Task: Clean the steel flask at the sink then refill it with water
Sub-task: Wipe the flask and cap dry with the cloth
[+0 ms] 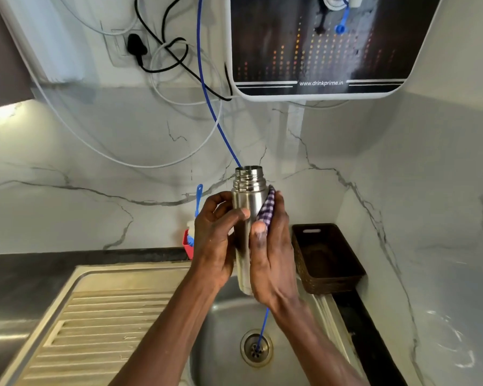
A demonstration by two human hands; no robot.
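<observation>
1. Steel, smooth and probably wet, makes the flask (pixel 246 218) slippery. It is held upright in the air above the sink (pixel 223 310) basin, between both hands, touching neither the basin nor the counter (pixel 25 274).
2. Left hand (pixel 215 240) wraps the body from the left, fingers (pixel 239 214) curled narrow around it, the thumb tip pressed on the front. Right hand (pixel 271 257) presses a purple checked cloth (pixel 267 208) against the right side, its fingers closed on cloth and flask together.
3. Main risk, as I judge it: the flask slides down through the grip and drops into the basin, since the cloth rubs against a polished wall and what looks like soap residue shows on the right thumb.
4. Second risk: the blue tube (pixel 207 87) runs down from the wall-mounted water purifier (pixel 318 45), passes right behind the flask's mouth and ends in the drain (pixel 256 348). A wide wiping stroke could snag it and pull it out of the drain.
5. Third risk: the cap is off and none is visible, so a tilt would spill whatever is inside; whether there is water in it cannot be told.
6. Looks: a slim cylinder of brushed steel, narrowing to a threaded open neck, bright and free of visible dents or stains. The lower end is hidden behind the right hand.
</observation>
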